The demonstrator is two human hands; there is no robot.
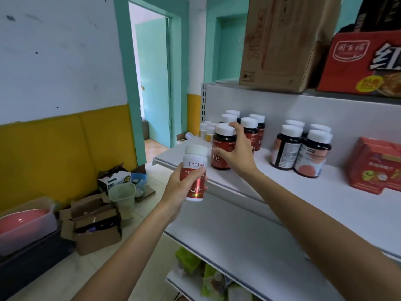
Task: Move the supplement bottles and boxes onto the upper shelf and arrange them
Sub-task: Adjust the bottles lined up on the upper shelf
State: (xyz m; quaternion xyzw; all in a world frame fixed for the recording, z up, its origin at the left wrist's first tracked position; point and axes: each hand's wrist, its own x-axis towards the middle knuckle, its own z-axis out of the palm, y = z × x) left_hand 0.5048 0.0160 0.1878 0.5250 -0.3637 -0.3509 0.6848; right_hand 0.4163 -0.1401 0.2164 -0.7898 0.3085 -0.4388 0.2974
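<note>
Two bottles held: left hand (179, 192) grips white bottle (194, 164), right hand (239, 154) grips dark bottle (223, 146) on shelf (303, 192).

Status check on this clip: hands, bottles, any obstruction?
Left hand grips white bottle, short of shelf. Right hand holds Fe bottle standing on shelf. Bare shelf front, nothing in the way.

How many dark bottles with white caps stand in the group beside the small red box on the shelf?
4. Front left bottle, front right bottle, and behind them, showing mostly caps, back left bottle and back right bottle. Others may be hidden behind.
</note>
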